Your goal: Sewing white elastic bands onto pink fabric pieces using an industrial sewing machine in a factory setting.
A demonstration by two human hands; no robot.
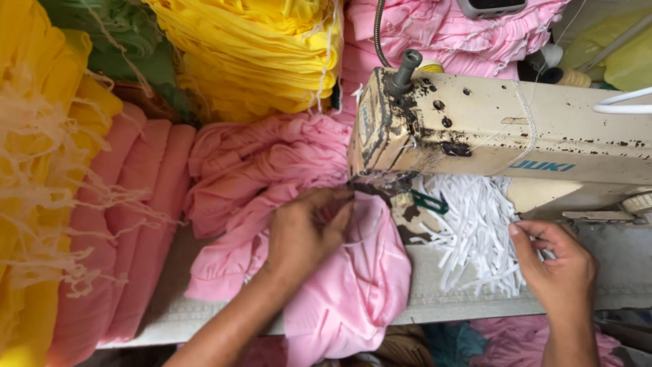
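The left hand (305,234) lies flat, fingers spread, pressing the pink garment (353,285) at centre frame, just under the head of the cream sewing machine (502,129). The right hand (557,261), lower right, pinches white strips (475,231) from a loose pile — a blue label sits on the machine's side above it. Yellow fabric stacks (258,54) fill the upper left; folded pink bundles (136,224) lie at left.

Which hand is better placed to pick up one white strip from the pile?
The right hand: its fingers already touch the white strips beside the sewing machine. The left hand presses the pink cloth.
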